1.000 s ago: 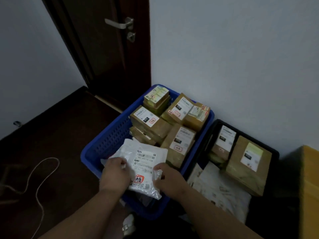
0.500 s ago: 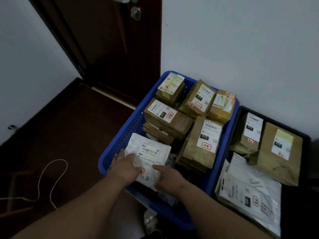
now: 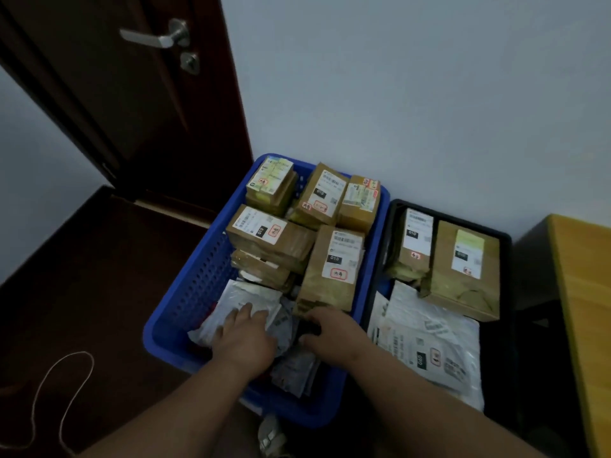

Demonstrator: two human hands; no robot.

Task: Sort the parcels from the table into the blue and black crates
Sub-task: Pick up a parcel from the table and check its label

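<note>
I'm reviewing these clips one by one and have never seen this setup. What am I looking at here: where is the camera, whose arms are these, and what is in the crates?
There is no machine here. The single picture comes from a wide-angle camera worn on a person's head, looking forward and down, so the two bare arms are that person's own.

On the dark floor, by a white wall and a brown door, stand two crates. The blue crate holds brown cardboard boxes with white labels at the back and soft white mailer bags at the front. The black crate beside it holds two brown boxes and flat white mailers.

The left hand rests on a white mailer in the blue crate, fingers fairly straight. The right hand reaches into the same crate near a box; whether it holds anything is unclear. A wooden table edge shows on the right.
</note>
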